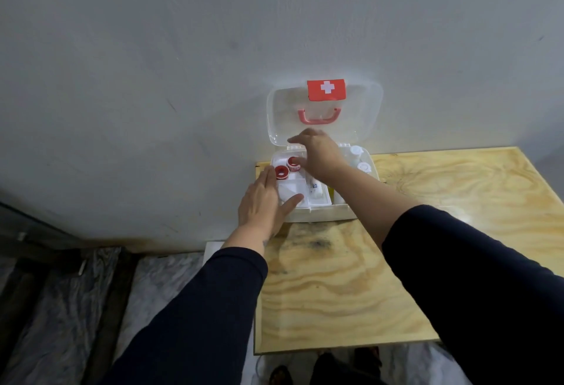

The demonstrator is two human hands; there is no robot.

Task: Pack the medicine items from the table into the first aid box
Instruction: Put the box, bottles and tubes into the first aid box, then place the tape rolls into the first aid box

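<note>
Box (320, 212) open against wall; left hand (262, 204) flat on its left edge, fingers spread; right hand (317, 152) over its tray, fingers loosely apart, holding nothing visible.

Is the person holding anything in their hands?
Nothing is gripped. The left hand lies flat on the box tray's left edge; the right hand reaches open over it.

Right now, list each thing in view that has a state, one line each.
First aid box: open, at the table's far edge by the wall.
Lid: raised upright against the wall.
Handle: hanging flat on the lid.
Inner tray: seated in the box, holding items.
Two red tape rolls: lying in the tray.
White bottles: upright in the box, capped.
Left hand: flat on the box's left edge, holding nothing.
Right hand: over the tray; grip unclear.
</note>
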